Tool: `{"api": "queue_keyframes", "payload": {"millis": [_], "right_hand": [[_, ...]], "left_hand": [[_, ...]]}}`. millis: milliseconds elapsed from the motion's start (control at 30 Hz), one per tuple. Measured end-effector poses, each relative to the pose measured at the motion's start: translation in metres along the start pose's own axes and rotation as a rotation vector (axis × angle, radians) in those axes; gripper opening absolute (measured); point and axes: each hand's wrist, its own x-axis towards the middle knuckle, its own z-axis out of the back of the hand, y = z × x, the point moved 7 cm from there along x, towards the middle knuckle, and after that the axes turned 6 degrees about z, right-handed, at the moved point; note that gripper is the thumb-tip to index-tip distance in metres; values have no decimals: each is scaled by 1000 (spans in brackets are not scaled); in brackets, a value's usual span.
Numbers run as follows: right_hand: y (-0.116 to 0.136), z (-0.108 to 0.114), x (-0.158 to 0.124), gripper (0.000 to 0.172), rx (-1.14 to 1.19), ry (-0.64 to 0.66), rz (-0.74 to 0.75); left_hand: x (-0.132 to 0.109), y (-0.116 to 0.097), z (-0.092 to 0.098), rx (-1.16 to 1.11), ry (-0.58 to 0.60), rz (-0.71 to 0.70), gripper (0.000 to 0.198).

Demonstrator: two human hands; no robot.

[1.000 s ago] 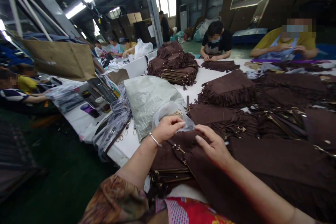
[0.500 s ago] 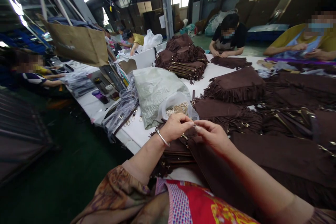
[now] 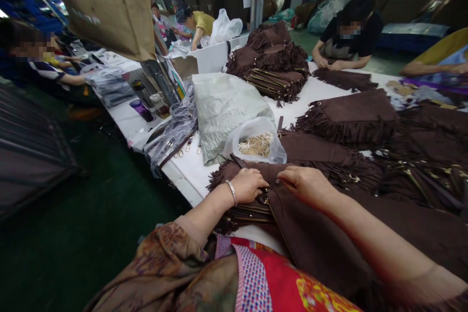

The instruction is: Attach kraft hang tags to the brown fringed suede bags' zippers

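My left hand (image 3: pixel 250 186), with a silver bangle at the wrist, lies closed on the top corner of a dark brown bag (image 3: pixel 310 224), by its metal ring and zipper end. Just what its curled fingers grip is partly hidden. A short way to the right, my right hand (image 3: pixel 305 184) is closed in a pinch. A tiny pale string loop (image 3: pixel 278 181) shows at its fingertips. The bag lies tilted over a stack of similar bags. Behind my hands, a clear plastic bag (image 3: pixel 234 144) holds tan tags (image 3: pixel 260 145) with white strings.
A large pale plastic sack (image 3: pixel 228 107) stands behind the tags. Brown fringed bags (image 3: pixel 347 114) pile up on the right and at the back (image 3: pixel 278 66). Metal clasps (image 3: pixel 188 146) lie near the white table's left edge (image 3: pixel 179 178). A co-worker (image 3: pixel 351 34) sits across the table.
My hands were together, fingertips meeting over a thin string. Now they are apart and lower, the left on the bag's corner, the right drawn to the right. The view has tilted down.
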Motion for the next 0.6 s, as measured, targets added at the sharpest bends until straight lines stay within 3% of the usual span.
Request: {"api": "queue_keyframes", "payload": {"millis": [100,300,600], "right_hand": [[1,-6,16,23,74,67,2],[3,-24,35,24,247,111,-55],[4,-39,29,25,197,150,-188]], "left_hand": [[-1,4,0,59,-19,-3,18],[-7,12,12,-18,-104,33,20],[-11,19,18,-78,-123,104,21]]}}
